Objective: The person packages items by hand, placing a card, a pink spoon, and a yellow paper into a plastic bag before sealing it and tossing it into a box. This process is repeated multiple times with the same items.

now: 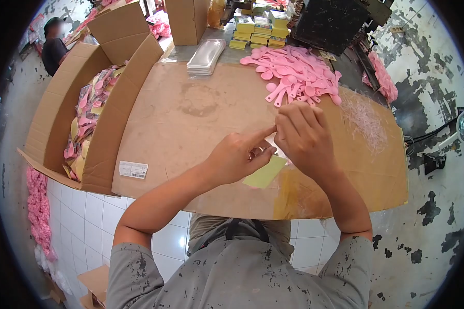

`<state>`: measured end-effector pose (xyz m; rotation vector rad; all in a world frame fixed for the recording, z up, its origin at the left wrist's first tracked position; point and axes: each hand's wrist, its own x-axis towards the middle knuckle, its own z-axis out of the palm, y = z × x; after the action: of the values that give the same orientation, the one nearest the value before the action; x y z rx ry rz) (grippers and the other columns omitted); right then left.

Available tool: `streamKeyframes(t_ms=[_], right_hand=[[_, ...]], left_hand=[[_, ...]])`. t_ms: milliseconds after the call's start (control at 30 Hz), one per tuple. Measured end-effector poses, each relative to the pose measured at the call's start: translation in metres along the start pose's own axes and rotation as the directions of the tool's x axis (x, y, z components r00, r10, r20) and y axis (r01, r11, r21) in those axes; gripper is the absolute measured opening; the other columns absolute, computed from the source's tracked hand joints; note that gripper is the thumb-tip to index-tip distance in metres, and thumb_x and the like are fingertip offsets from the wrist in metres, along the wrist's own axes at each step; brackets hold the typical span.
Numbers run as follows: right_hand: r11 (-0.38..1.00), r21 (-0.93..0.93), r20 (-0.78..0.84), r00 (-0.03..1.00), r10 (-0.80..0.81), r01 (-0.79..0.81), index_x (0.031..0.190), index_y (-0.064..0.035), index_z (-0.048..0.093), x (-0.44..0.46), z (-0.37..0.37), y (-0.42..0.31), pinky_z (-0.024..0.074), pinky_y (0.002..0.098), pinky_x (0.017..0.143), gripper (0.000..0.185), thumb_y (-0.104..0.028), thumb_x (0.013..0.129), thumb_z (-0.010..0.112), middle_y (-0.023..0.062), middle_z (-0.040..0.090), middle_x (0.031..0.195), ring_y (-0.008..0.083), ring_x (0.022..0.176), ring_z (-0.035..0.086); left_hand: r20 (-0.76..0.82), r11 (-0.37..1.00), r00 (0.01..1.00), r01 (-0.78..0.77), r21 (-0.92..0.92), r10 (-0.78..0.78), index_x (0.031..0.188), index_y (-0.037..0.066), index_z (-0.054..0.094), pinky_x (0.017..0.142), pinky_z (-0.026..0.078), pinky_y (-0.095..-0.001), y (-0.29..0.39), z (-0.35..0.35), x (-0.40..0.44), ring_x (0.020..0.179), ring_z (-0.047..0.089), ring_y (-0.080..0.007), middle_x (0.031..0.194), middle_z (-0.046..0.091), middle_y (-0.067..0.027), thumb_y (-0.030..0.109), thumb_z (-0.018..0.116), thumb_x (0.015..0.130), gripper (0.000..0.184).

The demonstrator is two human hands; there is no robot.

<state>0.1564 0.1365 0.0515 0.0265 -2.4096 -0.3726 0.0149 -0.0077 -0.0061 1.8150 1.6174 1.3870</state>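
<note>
My left hand (241,158) is closed over the cardboard-covered table, its thumb and fingers pinched together. A yellow-green card (265,173) shows just below its fingertips, tilted, and seems held there. My right hand (305,138) is closed too, its fingers curled and touching the tip of my left index finger. What its fingers grip is hidden. A small pale edge shows between the hands, too little of it to name. Just beyond my right hand lies a heap of pink plastic spoons (296,72).
Left stands an open cardboard box (100,123) of packed pink spoons and cards. Clear plastic sleeves (206,57) and stacks of yellow cards (262,32) sit at the back. Thin plastic strips (365,121) lie right. Another person (54,49) is at the far left.
</note>
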Motion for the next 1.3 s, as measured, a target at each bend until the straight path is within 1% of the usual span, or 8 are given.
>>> streamKeyframes(t_ms=[200, 267, 367, 467, 567, 700, 900, 1300], right_hand=[[0.701, 0.589, 0.148, 0.906, 0.396, -0.402, 0.093, -0.0029, 0.059, -0.018, -0.015, 0.043, 0.049, 0.0364, 0.078, 0.009, -0.008, 0.089, 0.064, 0.0072, 0.059, 0.094, 0.0192, 0.091, 0.06], [0.023, 0.784, 0.533, 0.691, 0.488, -0.621, 0.095, -0.0031, 0.057, -0.052, -0.032, 0.088, 0.0487, 0.0299, 0.067, 0.006, -0.008, 0.095, 0.06, 0.005, 0.058, 0.084, 0.0132, 0.075, 0.059], [-0.51, 0.755, 0.572, 0.793, 0.208, -0.411, 0.104, -0.0038, 0.058, -0.125, -0.059, 0.17, 0.0491, 0.0266, 0.065, 0.006, -0.007, 0.098, 0.058, 0.0041, 0.059, 0.081, 0.0117, 0.07, 0.059], [0.218, 0.703, 0.353, 0.598, 0.719, -0.677, 0.122, -0.0014, 0.06, -0.202, -0.027, 0.235, 0.0547, 0.0331, 0.075, 0.025, -0.004, 0.097, 0.058, 0.0082, 0.068, 0.096, 0.0189, 0.084, 0.067], [0.638, -0.206, -0.008, 0.653, 0.757, -0.742, 0.135, -0.0022, 0.059, -0.24, -0.015, 0.237, 0.0557, 0.0368, 0.085, 0.037, -0.004, 0.097, 0.058, 0.0104, 0.072, 0.108, 0.0228, 0.096, 0.07], [0.434, -0.112, 0.127, 0.421, 0.898, -0.894, 0.139, -0.0062, 0.06, -0.166, -0.045, 0.175, 0.0535, 0.0353, 0.089, 0.04, -0.007, 0.099, 0.059, 0.0108, 0.072, 0.11, 0.0201, 0.098, 0.069], [0.279, 0.721, 0.54, 0.767, 0.346, -0.634, 0.127, -0.0037, 0.066, -0.061, -0.02, 0.04, 0.0534, 0.0303, 0.083, 0.032, -0.01, 0.096, 0.07, 0.0039, 0.07, 0.102, 0.0109, 0.095, 0.066], [-0.227, 0.779, 0.626, 0.698, 0.349, -0.585, 0.114, -0.0005, 0.07, -0.061, 0.025, 0.032, 0.0534, 0.0259, 0.078, 0.018, -0.006, 0.097, 0.072, 0.0025, 0.071, 0.101, 0.0089, 0.091, 0.066]], left_hand=[[0.053, 0.974, 0.989, 0.146, -0.172, -0.139, 0.145, 0.002, 0.055, 0.076, 0.057, -0.0282, 0.006, -0.009, 0.004, 0.08, 0.072, -0.0095, 0.095, 0.08, -0.0114, 0.005, 0.064, 0.099, 0.047], [0.054, 0.914, 0.981, 0.191, -0.358, -0.184, 0.145, 0.002, 0.055, 0.08, 0.056, -0.0271, 0.002, -0.008, 0.004, 0.085, 0.071, -0.0077, 0.098, 0.08, -0.0119, 0.006, 0.063, 0.101, 0.045], [0.047, 0.832, 0.966, 0.243, -0.499, -0.254, 0.145, 0.001, 0.054, 0.084, 0.055, -0.0265, 0.0, -0.008, 0.006, 0.092, 0.069, -0.0069, 0.103, 0.079, -0.013, 0.006, 0.062, 0.103, 0.043], [0.03, 0.798, 0.961, 0.244, -0.552, -0.274, 0.145, -0.002, 0.054, 0.085, 0.055, -0.0264, -0.004, -0.006, 0.007, 0.096, 0.068, -0.007, 0.105, 0.078, -0.014, 0.006, 0.063, 0.103, 0.043], [0.024, 0.802, 0.961, 0.244, -0.546, -0.276, 0.144, -0.003, 0.053, 0.084, 0.055, -0.0265, -0.007, -0.005, 0.008, 0.096, 0.069, -0.0074, 0.107, 0.078, -0.0145, 0.007, 0.063, 0.104, 0.043], [0.013, 0.788, 0.952, 0.261, -0.557, -0.307, 0.142, -0.003, 0.055, 0.084, 0.056, -0.0274, -0.012, -0.001, 0.011, 0.095, 0.07, -0.0096, 0.109, 0.077, -0.0153, 0.01, 0.063, 0.105, 0.04], [0.008, 0.759, 0.938, 0.285, -0.585, -0.347, 0.134, -0.005, 0.062, 0.085, 0.059, -0.0298, -0.013, 0.007, 0.012, 0.099, 0.072, -0.0136, 0.108, 0.077, -0.0146, 0.012, 0.062, 0.105, 0.034], [0.013, 0.775, 0.924, 0.327, -0.541, -0.381, 0.127, -0.002, 0.069, 0.083, 0.059, -0.0274, -0.021, 0.001, 0.01, 0.101, 0.071, -0.0119, 0.113, 0.076, -0.0104, 0.013, 0.068, 0.103, 0.029]])
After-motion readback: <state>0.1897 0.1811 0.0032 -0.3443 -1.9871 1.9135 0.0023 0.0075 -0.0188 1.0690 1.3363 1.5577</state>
